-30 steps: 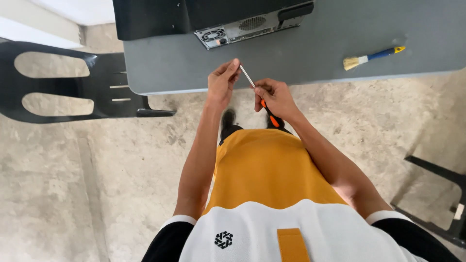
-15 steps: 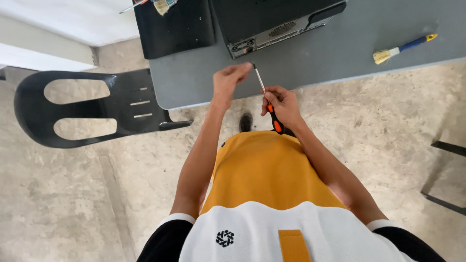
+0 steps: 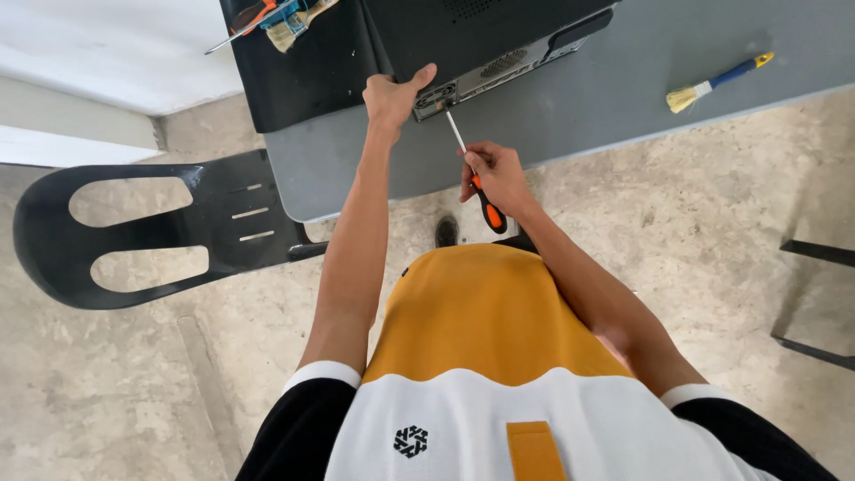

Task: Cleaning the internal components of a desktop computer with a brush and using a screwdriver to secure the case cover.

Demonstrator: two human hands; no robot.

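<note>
My right hand is closed around a screwdriver with an orange and black handle; its metal shaft points up at the rear panel of a black computer case lying on a grey table. My left hand grips the near left corner of that case, thumb on top. The screwdriver tip sits at or just short of the case's back panel, right beside my left hand.
A black side panel lies on the table's left part, with a screwdriver and a small brush on it. A blue-handled brush lies at the table's right. A black plastic chair stands left; a metal frame stands at the right.
My left hand left the screwdriver shaft and moved up to grip the case corner. The right hand followed, bringing the tip to the back panel. The view shifted toward the table.
</note>
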